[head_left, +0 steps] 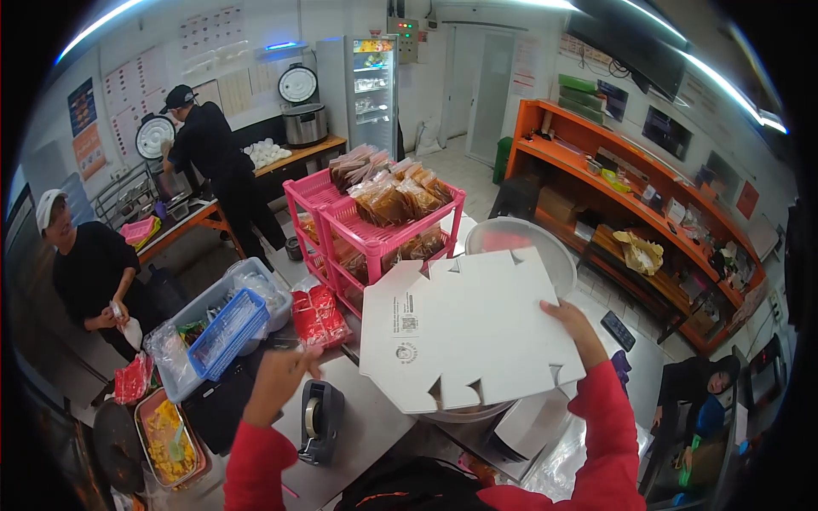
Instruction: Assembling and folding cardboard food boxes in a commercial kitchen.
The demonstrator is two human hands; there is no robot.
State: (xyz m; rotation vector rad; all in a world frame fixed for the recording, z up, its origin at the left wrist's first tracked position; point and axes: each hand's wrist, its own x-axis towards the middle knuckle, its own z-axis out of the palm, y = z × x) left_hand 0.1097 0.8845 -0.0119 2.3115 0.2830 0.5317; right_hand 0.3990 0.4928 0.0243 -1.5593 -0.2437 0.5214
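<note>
Flat white cardboard sheet (477, 328) with notched edges, held above the grey surface (366, 426), its far edge near the pink plastic rack (372, 247), bare room between its left edge and the black tape dispenser (321, 444). Its upper face bears a round dark emblem (404, 352), a square code (411, 324) and small print. Right hand (573, 322): fingers gripping the sheet's right edge; left hand (277, 383): fingers partly curled near the dispenser, whether holding anything cannot be told.
</note>
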